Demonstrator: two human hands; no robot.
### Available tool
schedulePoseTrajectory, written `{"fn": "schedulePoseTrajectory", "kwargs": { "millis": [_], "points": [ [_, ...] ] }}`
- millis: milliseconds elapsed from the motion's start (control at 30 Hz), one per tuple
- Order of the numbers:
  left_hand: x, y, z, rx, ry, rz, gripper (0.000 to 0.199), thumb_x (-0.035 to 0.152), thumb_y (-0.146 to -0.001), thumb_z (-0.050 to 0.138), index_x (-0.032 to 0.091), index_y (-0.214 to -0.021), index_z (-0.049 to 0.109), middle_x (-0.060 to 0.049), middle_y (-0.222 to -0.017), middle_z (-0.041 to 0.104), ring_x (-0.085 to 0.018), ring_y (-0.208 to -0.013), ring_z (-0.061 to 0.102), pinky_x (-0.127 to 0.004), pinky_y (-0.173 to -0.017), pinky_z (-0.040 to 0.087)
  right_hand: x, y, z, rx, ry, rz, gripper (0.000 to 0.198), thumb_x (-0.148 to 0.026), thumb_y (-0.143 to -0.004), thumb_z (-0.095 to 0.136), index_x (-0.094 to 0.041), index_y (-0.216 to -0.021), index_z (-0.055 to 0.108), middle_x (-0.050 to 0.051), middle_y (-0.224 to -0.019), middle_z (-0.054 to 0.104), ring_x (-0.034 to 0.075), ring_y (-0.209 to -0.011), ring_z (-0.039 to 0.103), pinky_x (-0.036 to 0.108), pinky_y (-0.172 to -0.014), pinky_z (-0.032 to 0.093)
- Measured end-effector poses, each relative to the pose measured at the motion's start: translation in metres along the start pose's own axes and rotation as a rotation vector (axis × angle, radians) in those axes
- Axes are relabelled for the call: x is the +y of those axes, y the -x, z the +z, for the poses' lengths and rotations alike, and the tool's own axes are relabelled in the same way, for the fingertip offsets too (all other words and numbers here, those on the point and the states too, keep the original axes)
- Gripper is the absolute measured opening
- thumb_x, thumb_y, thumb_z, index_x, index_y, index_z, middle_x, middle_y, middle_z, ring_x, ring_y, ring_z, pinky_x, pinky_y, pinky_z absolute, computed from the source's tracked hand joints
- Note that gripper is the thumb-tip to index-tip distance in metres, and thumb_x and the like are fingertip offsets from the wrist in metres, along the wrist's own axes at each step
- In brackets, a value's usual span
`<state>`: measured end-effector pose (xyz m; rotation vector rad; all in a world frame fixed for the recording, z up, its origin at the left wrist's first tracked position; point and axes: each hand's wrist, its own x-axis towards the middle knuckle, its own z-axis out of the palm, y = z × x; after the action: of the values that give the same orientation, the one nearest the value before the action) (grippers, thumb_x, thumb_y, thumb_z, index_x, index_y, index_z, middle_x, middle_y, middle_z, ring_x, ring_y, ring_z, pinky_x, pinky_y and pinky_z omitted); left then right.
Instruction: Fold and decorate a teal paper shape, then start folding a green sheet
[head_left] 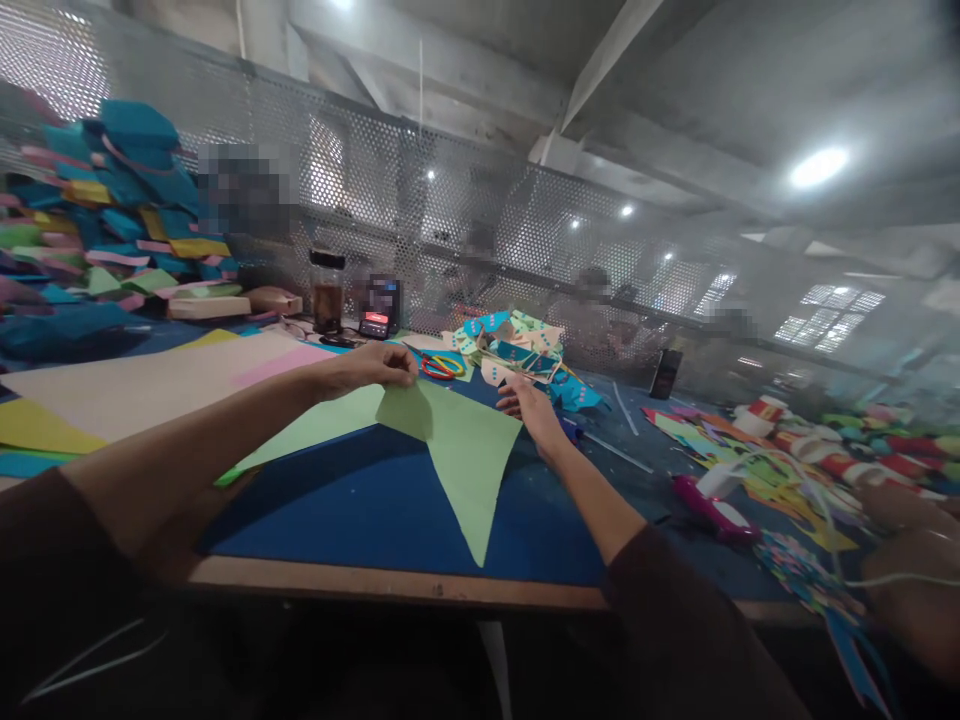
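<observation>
A light green felt-like sheet (472,445), cut with long pointed corners, lies over the blue table surface, one point reaching toward the front edge. My left hand (367,368) pinches it at its upper edge, thumb and fingers together. Just above the sheet's right corner is my right hand (531,408). Its fingers are slightly curled and apart, with nothing visible in them. Behind my hands lie scissors (442,366) with red and yellow handles. Next to them is a heap of blue, green and cream cut pieces (517,345) with small printed marks.
Large cream sheets (157,385) cover the left side, near stacked coloured pieces (142,230). A jar (328,292) and a phone (381,308) stand at the back. On the right are a magenta device (716,508) with a cable and another person's arm (911,580).
</observation>
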<state>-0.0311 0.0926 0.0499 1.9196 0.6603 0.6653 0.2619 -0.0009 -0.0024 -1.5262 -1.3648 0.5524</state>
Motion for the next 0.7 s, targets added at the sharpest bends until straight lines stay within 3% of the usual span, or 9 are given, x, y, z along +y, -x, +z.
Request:
{"fn": "schedulePoseTrajectory", "kwargs": {
  "millis": [133, 300, 400, 500, 600, 700],
  "points": [
    [0.0, -0.001, -0.003, 0.191, 0.303, -0.08, 0.021, 0.021, -0.065, 0.081, 0.018, -0.08, 0.067, 0.002, -0.072, 0.063, -0.012, -0.061, 0.055, -0.022, -0.057, 0.039, -0.008, 0.003, -0.003, -0.005, -0.195, 0.018, 0.061, -0.072, -0.092, 0.035, -0.019, -0.103, 0.064, 0.01, -0.093, 0.074, 0.02, -0.076, 0.07, 0.03, -0.067, 0.054],
    [-0.004, -0.004, -0.003, 0.294, 0.473, -0.082, 0.022, 0.02, -0.07, 0.078, 0.02, -0.084, 0.061, 0.002, -0.071, 0.062, -0.013, -0.059, 0.057, -0.024, -0.056, 0.047, -0.023, 0.015, 0.003, -0.138, -0.338, -0.023, 0.042, -0.046, -0.083, 0.057, -0.023, -0.117, 0.061, 0.007, -0.115, 0.072, 0.023, -0.099, 0.07, 0.033, -0.081, 0.057],
    [-0.003, -0.004, 0.0, 0.31, 0.569, -0.079, 0.021, 0.021, -0.072, 0.076, 0.019, -0.084, 0.058, 0.001, -0.07, 0.062, -0.015, -0.059, 0.061, -0.028, -0.057, 0.052, -0.031, 0.021, 0.006, -0.241, -0.389, -0.049, 0.05, -0.031, -0.076, 0.057, -0.024, -0.125, 0.058, 0.005, -0.121, 0.071, 0.024, -0.107, 0.069, 0.035, -0.086, 0.057],
    [-0.001, -0.005, 0.001, 0.334, 0.635, -0.055, 0.018, 0.018, -0.073, 0.074, 0.018, -0.081, 0.058, 0.001, -0.07, 0.062, -0.015, -0.06, 0.062, -0.027, -0.057, 0.053, -0.034, 0.023, 0.006, -0.316, -0.438, -0.059, 0.059, -0.024, -0.072, 0.054, -0.025, -0.13, 0.055, 0.006, -0.123, 0.07, 0.023, -0.102, 0.07, 0.036, -0.082, 0.058],
    [-0.003, -0.006, -0.002, 0.392, 0.673, -0.045, 0.017, 0.014, -0.074, 0.071, 0.018, -0.083, 0.058, 0.001, -0.071, 0.063, -0.013, -0.06, 0.062, -0.025, -0.057, 0.053, -0.033, 0.024, 0.007, -0.362, -0.486, -0.068, 0.058, -0.025, -0.073, 0.06, -0.027, -0.131, 0.054, 0.004, -0.118, 0.072, 0.023, -0.096, 0.072, 0.035, -0.078, 0.059],
    [-0.009, -0.009, -0.002, 0.441, 0.685, -0.058, 0.015, 0.012, -0.076, 0.068, 0.019, -0.086, 0.057, 0.001, -0.071, 0.064, -0.014, -0.059, 0.062, -0.026, -0.058, 0.053, -0.032, 0.027, 0.01, -0.371, -0.497, -0.074, 0.048, -0.044, -0.079, 0.067, -0.026, -0.124, 0.06, 0.004, -0.106, 0.075, 0.025, -0.095, 0.072, 0.035, -0.076, 0.059]
  ]
}}
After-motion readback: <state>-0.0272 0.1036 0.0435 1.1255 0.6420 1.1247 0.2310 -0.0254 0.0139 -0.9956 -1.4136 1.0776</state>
